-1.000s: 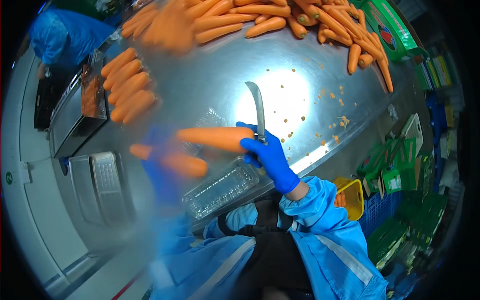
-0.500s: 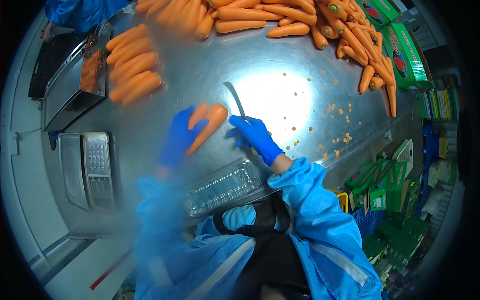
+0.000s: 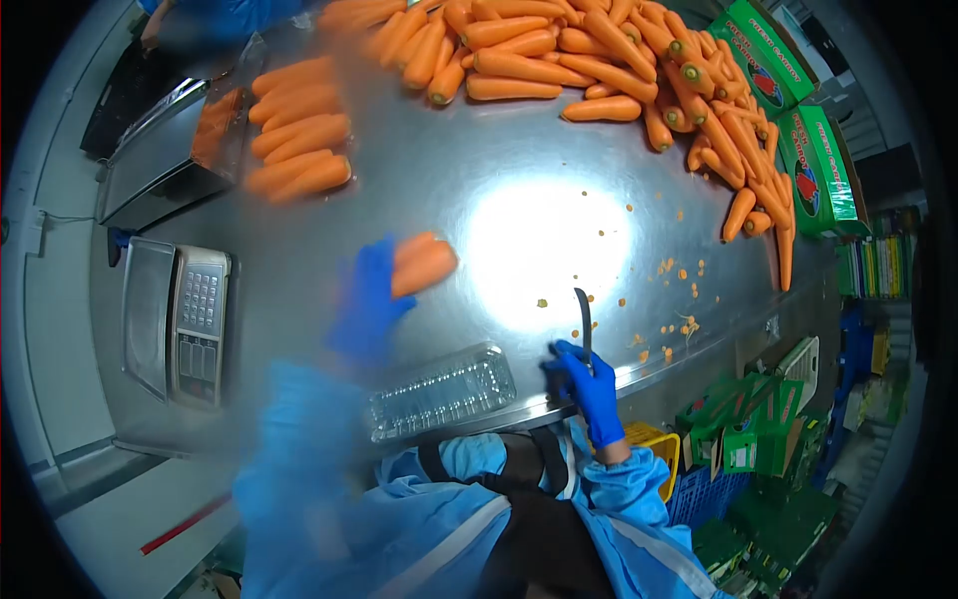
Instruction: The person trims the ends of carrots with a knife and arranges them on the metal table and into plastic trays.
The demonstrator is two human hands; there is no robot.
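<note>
Your left hand [image 3: 367, 299], gloved in blue and blurred, is closed around what look like two carrots [image 3: 424, 265], their thick ends pointing away from your right side's sleeve toward the middle of the table [image 3: 419, 150]. Your right hand [image 3: 589, 389], also gloved, is curled around a knife [image 3: 585, 319] near the table's front edge, its curved blade pointing away from you (the exact finger grip is hard to make out).

The step in hand appears to be handling the carrots with the left while the right keeps the knife apart; the next move calls for a secure hold on both carrots and a blade clear of the left glove.

Just below the left hand lies a clear plastic tray [image 3: 444, 391]. Carrot scraps [image 3: 689, 324] dot the table to the right. Farther out, a row of carrots [image 3: 304, 130] sits at the left, a large heap [image 3: 599, 60] along the far side, and a scale [image 3: 202, 299] at far left.
</note>
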